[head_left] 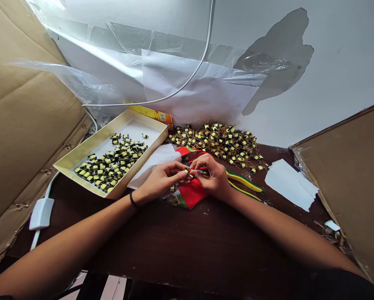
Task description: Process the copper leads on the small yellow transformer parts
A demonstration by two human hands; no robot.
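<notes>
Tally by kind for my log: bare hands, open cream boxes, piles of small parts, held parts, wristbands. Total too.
Hands: 2 (left hand, right hand)
Open cream box: 1
Piles: 2 (boxed pile, loose pile)
Held part: 1
Dark wristband: 1
Total: 7

Held part yel./blk., tool handles yel./grn., table dk. brn.
</notes>
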